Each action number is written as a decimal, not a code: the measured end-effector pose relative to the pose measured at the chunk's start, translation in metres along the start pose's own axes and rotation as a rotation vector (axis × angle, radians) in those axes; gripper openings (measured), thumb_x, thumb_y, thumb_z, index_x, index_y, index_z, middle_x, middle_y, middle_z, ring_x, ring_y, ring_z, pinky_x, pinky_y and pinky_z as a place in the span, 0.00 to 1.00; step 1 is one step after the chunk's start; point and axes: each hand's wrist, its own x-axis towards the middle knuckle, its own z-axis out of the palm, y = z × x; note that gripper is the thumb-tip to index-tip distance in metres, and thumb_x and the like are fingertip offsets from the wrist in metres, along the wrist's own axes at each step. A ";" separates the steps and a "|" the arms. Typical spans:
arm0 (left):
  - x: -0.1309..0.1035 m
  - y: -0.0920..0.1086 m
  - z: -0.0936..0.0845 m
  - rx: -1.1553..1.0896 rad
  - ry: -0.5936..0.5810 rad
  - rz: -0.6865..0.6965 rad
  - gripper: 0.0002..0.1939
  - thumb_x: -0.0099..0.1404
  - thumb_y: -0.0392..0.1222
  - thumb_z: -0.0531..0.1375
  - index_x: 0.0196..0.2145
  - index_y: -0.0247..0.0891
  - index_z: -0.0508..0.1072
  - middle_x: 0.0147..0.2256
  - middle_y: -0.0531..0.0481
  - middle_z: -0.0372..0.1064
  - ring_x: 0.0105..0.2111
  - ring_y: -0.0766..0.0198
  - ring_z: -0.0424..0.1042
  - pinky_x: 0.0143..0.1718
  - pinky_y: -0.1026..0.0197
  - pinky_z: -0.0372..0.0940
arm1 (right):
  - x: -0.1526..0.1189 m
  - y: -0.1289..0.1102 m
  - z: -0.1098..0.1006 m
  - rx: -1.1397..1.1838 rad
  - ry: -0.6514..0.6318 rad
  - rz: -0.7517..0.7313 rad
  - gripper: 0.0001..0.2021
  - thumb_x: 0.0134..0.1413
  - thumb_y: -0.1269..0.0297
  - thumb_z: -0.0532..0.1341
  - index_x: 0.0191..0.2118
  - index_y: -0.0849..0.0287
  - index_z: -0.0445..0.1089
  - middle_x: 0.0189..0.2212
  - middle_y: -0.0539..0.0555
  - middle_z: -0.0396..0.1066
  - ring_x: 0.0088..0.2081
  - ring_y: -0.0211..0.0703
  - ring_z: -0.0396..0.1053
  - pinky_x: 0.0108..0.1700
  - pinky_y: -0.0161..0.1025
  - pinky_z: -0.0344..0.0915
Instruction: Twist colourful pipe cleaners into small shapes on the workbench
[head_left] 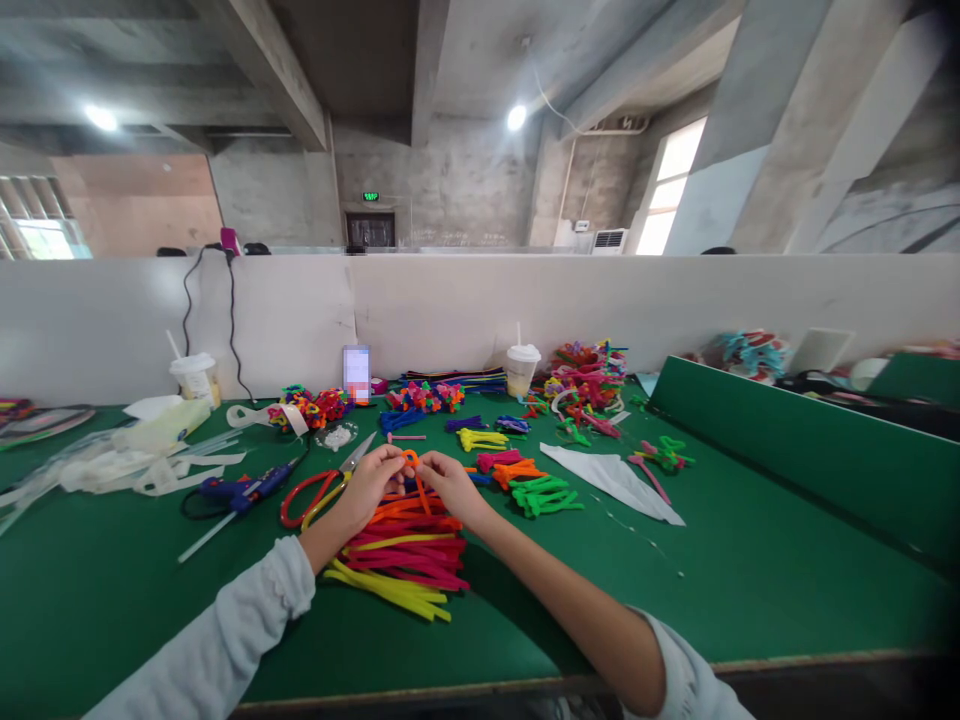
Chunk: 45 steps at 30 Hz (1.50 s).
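Note:
Between my fingertips is an orange pipe cleaner bent into a small loop, one end hanging down. My left hand pinches it from the left and my right hand from the right. Under both hands lies a pile of straight pipe cleaners in orange, red, pink and yellow. Scissors with red and yellow handles lie just left of my left hand, blades pointing away. Right of my right hand sit bundles of bent pipe cleaners: pink, orange and green.
A blue glue gun rests at left beside plastic wrapping. A phone, two lidded cups and a colourful pipe-cleaner heap stand along the back partition. White paper lies right; a green divider borders that side.

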 end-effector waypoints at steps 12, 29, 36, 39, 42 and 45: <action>0.000 0.003 -0.005 0.556 -0.044 0.188 0.11 0.57 0.46 0.52 0.28 0.35 0.66 0.23 0.54 0.64 0.21 0.69 0.63 0.23 0.66 0.58 | -0.011 -0.016 -0.002 -0.209 0.082 -0.193 0.06 0.46 0.68 0.52 0.21 0.59 0.58 0.18 0.45 0.55 0.22 0.33 0.53 0.25 0.31 0.51; -0.006 0.010 -0.004 0.767 -0.060 0.246 0.12 0.61 0.46 0.47 0.27 0.38 0.65 0.14 0.58 0.57 0.17 0.68 0.59 0.23 0.66 0.54 | -0.011 -0.011 0.002 0.047 -0.016 -0.040 0.07 0.45 0.64 0.55 0.22 0.59 0.60 0.18 0.46 0.55 0.21 0.33 0.52 0.25 0.32 0.50; -0.009 0.016 -0.004 0.761 -0.030 0.386 0.11 0.59 0.45 0.50 0.27 0.37 0.68 0.21 0.54 0.62 0.22 0.68 0.60 0.25 0.67 0.55 | -0.013 -0.015 0.002 0.731 -0.231 0.347 0.13 0.35 0.59 0.64 0.24 0.61 0.62 0.19 0.45 0.58 0.21 0.31 0.56 0.27 0.32 0.56; -0.009 0.015 -0.005 0.792 -0.040 0.403 0.11 0.60 0.44 0.49 0.28 0.38 0.68 0.23 0.54 0.64 0.23 0.67 0.62 0.26 0.67 0.55 | -0.013 -0.015 0.003 0.689 -0.245 0.321 0.13 0.36 0.57 0.64 0.25 0.61 0.63 0.19 0.45 0.58 0.21 0.31 0.56 0.28 0.32 0.56; -0.008 0.011 -0.006 0.802 -0.041 0.368 0.11 0.60 0.44 0.49 0.28 0.38 0.68 0.20 0.55 0.63 0.21 0.67 0.62 0.26 0.66 0.55 | -0.011 -0.012 0.003 0.468 -0.199 0.204 0.13 0.41 0.55 0.60 0.24 0.60 0.61 0.18 0.45 0.55 0.21 0.31 0.54 0.27 0.32 0.54; -0.006 0.008 -0.005 0.767 -0.047 0.305 0.11 0.59 0.44 0.49 0.27 0.38 0.67 0.16 0.56 0.61 0.18 0.67 0.62 0.24 0.66 0.54 | -0.011 -0.013 0.002 -0.015 -0.078 -0.045 0.09 0.46 0.60 0.55 0.23 0.59 0.58 0.19 0.46 0.54 0.22 0.33 0.52 0.27 0.33 0.52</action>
